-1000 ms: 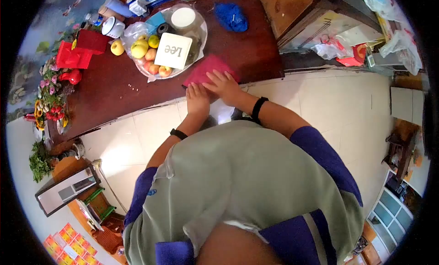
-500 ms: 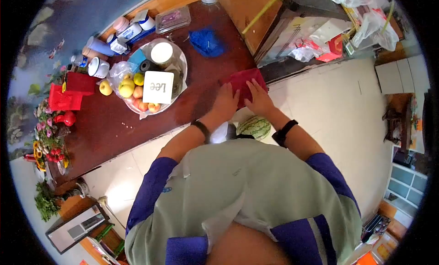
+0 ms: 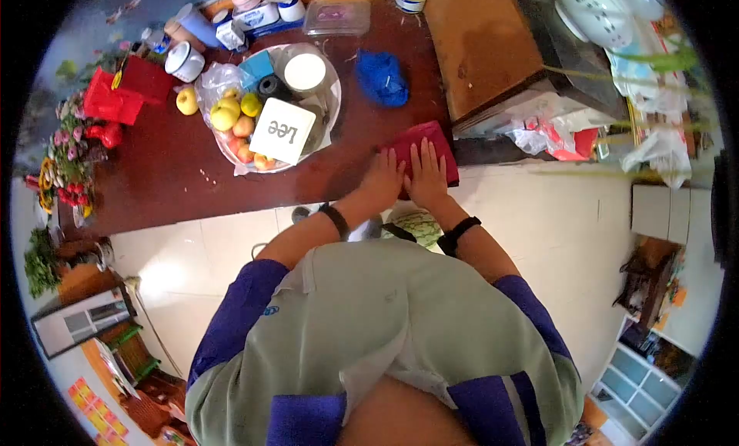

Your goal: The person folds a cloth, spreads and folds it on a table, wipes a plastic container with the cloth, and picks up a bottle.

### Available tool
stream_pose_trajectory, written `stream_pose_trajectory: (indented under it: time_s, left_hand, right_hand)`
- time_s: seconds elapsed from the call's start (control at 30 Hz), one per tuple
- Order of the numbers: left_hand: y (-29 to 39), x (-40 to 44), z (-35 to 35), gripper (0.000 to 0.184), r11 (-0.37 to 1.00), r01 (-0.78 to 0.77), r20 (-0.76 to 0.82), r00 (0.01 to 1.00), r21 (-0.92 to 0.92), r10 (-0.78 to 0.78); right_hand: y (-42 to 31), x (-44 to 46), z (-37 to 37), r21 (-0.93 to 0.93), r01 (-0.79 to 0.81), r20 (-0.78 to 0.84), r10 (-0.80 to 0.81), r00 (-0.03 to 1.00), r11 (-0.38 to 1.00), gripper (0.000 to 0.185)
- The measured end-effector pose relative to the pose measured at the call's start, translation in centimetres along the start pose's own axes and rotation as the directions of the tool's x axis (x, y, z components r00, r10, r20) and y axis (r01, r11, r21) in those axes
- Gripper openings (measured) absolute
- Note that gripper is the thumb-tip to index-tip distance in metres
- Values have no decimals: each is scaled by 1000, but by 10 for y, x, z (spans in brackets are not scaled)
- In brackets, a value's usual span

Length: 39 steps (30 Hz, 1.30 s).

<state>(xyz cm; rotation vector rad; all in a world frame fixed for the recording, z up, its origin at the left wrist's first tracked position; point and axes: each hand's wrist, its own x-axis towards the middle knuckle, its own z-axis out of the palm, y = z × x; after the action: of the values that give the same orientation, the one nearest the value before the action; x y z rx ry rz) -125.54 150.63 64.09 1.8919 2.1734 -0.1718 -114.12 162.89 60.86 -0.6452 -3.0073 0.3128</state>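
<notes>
A folded dark-red cloth (image 3: pixel 442 142) lies at the right end of the brown table (image 3: pixel 165 192), near its front corner. My right hand (image 3: pixel 427 177) rests flat on top of it, fingers stretched out. Beside it, my left hand (image 3: pixel 381 183) touches the cloth's left edge with its fingers extended. Neither hand grips anything. Farther back on the table is a crumpled blue bag or cloth (image 3: pixel 382 80).
Left of my hands stands a round tray (image 3: pixel 336 100) with fruit and a white "Lee" box (image 3: pixel 283 130). Bottles, a white enamel mug (image 3: pixel 185 63) and a clear plastic box (image 3: pixel 336 19) line the back. A watermelon (image 3: pixel 419 229) sits below the table's front edge.
The view has turned and shifted, so the table appears straighter. My right hand's fingers now lie straighter and closer together on the cloth. The cloth stays at the table's corner.
</notes>
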Motion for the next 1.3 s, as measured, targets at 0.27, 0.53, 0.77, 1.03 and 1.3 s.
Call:
stream_pose_trajectory:
  time_s: [0.27,0.53,0.77,1.03,1.3]
  left_hand:
    - [-31,65,-7,59,984,147,-48,987,-100,-152]
    - [-56,97,-18,58,980,187,-93,977,-65,-193]
    - [-66,104,-23,56,979,189,-31,981,-74,-192]
    - [-25,14,15,54,984,152,-214,962,-89,-168]
    - [-1,-50,57,49,972,185,-396,889,-145,-228]
  right_hand:
    - [23,86,-13,-134,-44,220,72,973,990,77]
    - [37,134,-11,-94,-102,199,120,973,990,72]
    - [27,143,-17,-68,-208,240,219,946,976,73]
    - [-5,50,2,-82,-44,104,52,993,996,69]
    - [-55,-5,10,-203,84,87,-67,994,976,67]
